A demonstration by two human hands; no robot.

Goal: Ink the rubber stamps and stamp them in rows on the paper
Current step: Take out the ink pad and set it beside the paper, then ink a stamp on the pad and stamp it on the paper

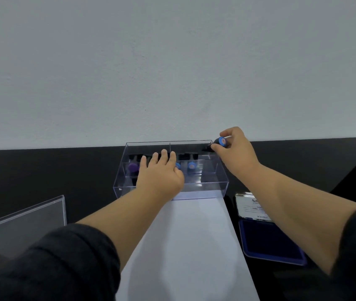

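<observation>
Black table (pixel 42 170), right hand (pixel 237 152) gripping blue-capped stamp (pixel 220 143), lid label unreadable

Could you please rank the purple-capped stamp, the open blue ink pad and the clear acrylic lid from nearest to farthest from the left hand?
From the left hand:
1. Purple-capped stamp, in the box just left of it.
2. Clear acrylic lid, at the lower left.
3. Open blue ink pad, right of the paper.
</observation>
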